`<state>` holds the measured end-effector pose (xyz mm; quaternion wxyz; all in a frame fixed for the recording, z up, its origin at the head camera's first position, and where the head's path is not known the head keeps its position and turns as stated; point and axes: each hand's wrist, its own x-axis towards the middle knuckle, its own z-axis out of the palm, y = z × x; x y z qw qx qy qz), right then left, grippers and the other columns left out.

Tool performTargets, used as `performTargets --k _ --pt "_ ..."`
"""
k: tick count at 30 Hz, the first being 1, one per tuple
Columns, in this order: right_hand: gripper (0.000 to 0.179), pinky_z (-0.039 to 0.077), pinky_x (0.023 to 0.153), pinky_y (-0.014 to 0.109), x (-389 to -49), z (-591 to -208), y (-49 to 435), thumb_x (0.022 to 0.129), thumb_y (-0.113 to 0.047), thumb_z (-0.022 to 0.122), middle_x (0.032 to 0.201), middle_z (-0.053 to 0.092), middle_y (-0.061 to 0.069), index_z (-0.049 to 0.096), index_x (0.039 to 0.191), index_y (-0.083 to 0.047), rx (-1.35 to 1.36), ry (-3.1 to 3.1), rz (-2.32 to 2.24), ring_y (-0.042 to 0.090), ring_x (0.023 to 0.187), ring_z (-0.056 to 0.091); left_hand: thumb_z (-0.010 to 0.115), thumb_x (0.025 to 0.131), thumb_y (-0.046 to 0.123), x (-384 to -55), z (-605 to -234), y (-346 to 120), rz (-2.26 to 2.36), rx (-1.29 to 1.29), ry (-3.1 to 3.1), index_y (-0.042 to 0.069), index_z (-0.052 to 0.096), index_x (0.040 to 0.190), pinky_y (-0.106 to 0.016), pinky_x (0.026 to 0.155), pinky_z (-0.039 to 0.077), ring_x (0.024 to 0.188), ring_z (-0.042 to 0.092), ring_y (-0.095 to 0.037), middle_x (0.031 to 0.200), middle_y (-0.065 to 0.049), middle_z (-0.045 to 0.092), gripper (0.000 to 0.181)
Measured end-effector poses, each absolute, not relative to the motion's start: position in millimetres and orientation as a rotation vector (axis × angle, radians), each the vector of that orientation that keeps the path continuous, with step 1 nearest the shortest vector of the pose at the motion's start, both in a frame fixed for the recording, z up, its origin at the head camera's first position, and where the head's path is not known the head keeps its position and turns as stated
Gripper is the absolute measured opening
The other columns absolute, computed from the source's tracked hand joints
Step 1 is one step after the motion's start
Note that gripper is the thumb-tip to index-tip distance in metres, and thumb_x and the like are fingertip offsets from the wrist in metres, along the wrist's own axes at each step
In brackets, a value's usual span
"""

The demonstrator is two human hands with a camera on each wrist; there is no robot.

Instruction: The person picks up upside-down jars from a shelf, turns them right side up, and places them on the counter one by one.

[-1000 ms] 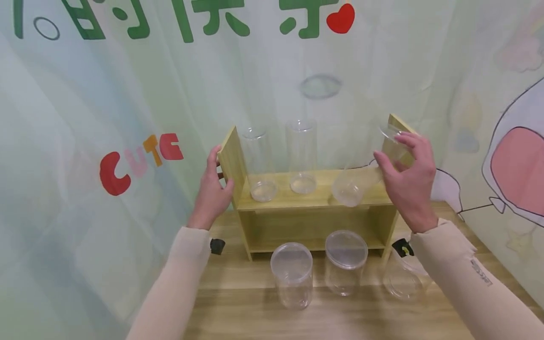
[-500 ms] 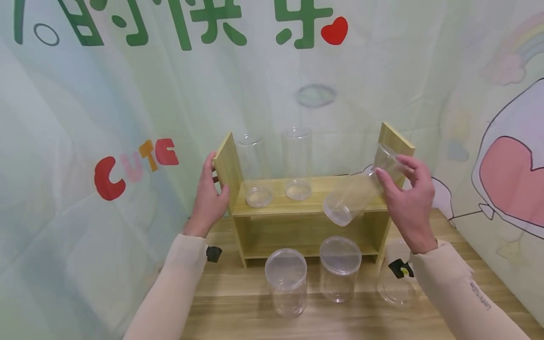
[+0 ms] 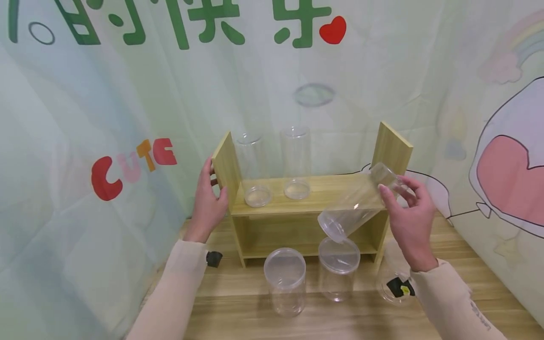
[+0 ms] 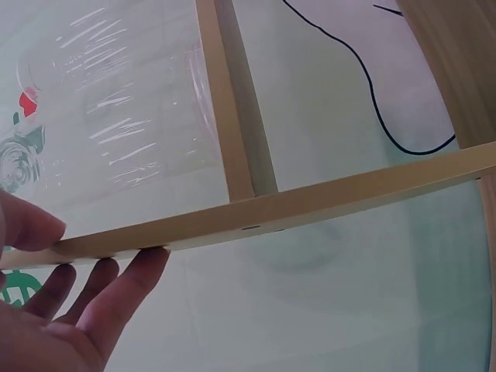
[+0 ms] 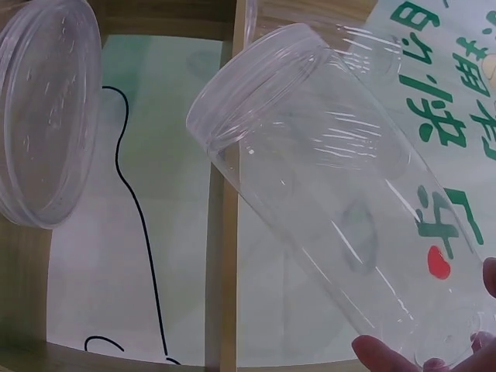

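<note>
Right grip closed round jar — lower than before — left grip round shelf panel

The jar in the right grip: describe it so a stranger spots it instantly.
Find the wooden shelf, with two clear jars standing on its upper board. In front of its right half, the right grip holds a tall clear jar. It alone is held, tilted with its lidded end lower.

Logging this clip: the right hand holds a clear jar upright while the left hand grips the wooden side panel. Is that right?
Not quite: the head view shows the clear jar tilted, not upright, in the right hand. The left hand does grip the wooden side panel.
</note>
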<state>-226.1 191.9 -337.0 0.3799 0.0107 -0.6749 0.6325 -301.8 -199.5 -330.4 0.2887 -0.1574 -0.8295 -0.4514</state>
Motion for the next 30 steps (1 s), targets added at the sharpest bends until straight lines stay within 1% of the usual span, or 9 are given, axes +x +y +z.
performTargets --k 2,4,9,12,16,19,25,27,30 --pt "0.035 0.055 0.068 0.016 -225.1 -340.0 191.8 0.088 -0.008 0.074 0.112 0.056 0.005 0.06 0.12 -0.003 0.031 -1.682 1.685 0.018 0.106 0.06 0.049 0.094 -0.002 -299.9 -333.1 -199.7 -1.235 -0.398 -2.212 0.017 0.012 0.159 -0.05 0.074 0.055 0.119 0.05 -0.035 0.144 -0.017 0.037 0.077" --pt "0.034 0.055 0.068 0.017 -223.3 -341.5 192.2 0.088 -0.006 0.074 0.113 0.054 0.007 0.06 0.118 -0.004 0.03 -1.636 1.773 0.018 0.105 0.06 0.051 0.094 -0.002 -297.9 -335.7 -198.7 -1.274 -0.38 -2.2 0.018 0.01 0.159 -0.05 0.075 0.054 0.12 0.049 -0.034 0.143 -0.018 0.037 0.079" --pt "0.035 0.056 0.07 0.021 -218.7 -343.2 194.8 0.087 -0.006 0.075 0.121 0.052 0.008 0.058 0.118 -0.004 -0.009 -1.563 1.932 0.018 0.105 0.061 0.057 0.09 -0.005 -290.9 -343.4 -190.9 -1.344 -0.356 -2.148 0.017 0.01 0.158 -0.054 0.085 0.052 0.124 0.044 -0.032 0.143 -0.016 0.034 0.086" --pt "0.039 0.056 0.072 0.023 -216.0 -346.1 196.1 0.088 -0.008 0.075 0.124 0.051 0.01 0.056 0.121 -0.003 -0.035 -1.564 1.963 0.017 0.104 0.062 0.058 0.088 -0.006 -286.1 -350.0 -185.3 -1.366 -0.343 -2.125 0.014 0.013 0.158 -0.054 0.09 0.049 0.126 0.041 -0.032 0.144 -0.015 0.031 0.086" --pt "0.042 0.056 0.072 0.025 -212.1 -353.0 195.7 0.089 -0.012 0.074 0.126 0.05 0.01 0.054 0.124 -0.002 -0.072 -1.599 1.974 0.016 0.104 0.063 0.059 0.086 -0.006 -281.2 -359.6 -181.2 -1.383 -0.322 -2.104 0.014 0.016 0.157 -0.053 0.093 0.046 0.127 0.039 -0.031 0.143 -0.014 0.031 0.085" --pt "0.041 0.056 0.072 0.026 -210.5 -357.9 194.3 0.089 -0.013 0.074 0.125 0.05 0.009 0.053 0.124 -0.003 -0.103 -1.601 2.003 0.015 0.104 0.063 0.059 0.084 -0.008 -278.0 -365.4 -180.1 -1.384 -0.318 -2.077 0.013 0.02 0.156 -0.051 0.092 0.044 0.125 0.04 -0.03 0.142 -0.014 0.033 0.084" --pt "0.036 0.057 0.069 0.027 -209.1 -364.0 192.8 0.09 -0.012 0.072 0.119 0.047 0.009 0.053 0.12 -0.005 -0.169 -1.543 2.081 0.014 0.098 0.063 0.058 0.079 -0.012 -273.1 -376.5 -176.4 -1.313 -0.367 -2.039 0.003 0.028 0.15 -0.05 0.091 0.043 0.121 0.039 -0.032 0.141 -0.018 0.032 0.078" --pt "0.034 0.058 0.068 0.028 -209.4 -365.4 193.2 0.091 -0.011 0.072 0.118 0.046 0.009 0.054 0.118 -0.005 -0.171 -1.522 2.101 0.014 0.097 0.063 0.058 0.077 -0.012 -271.9 -381.0 -173.4 -1.297 -0.393 -2.022 0.0 0.031 0.148 -0.053 0.095 0.04 0.124 0.036 -0.033 0.142 -0.019 0.029 0.077" --pt "0.031 0.058 0.066 0.03 -210.9 -365.8 194.9 0.091 -0.009 0.071 0.116 0.047 0.01 0.055 0.116 -0.003 -0.156 -1.479 2.125 0.015 0.095 0.062 0.059 0.075 -0.011 -266.8 -386.8 -163.7 -1.284 -0.41 -2.011 0.001 0.035 0.144 -0.057 0.102 0.033 0.133 0.027 -0.033 0.147 -0.019 0.023 0.074"
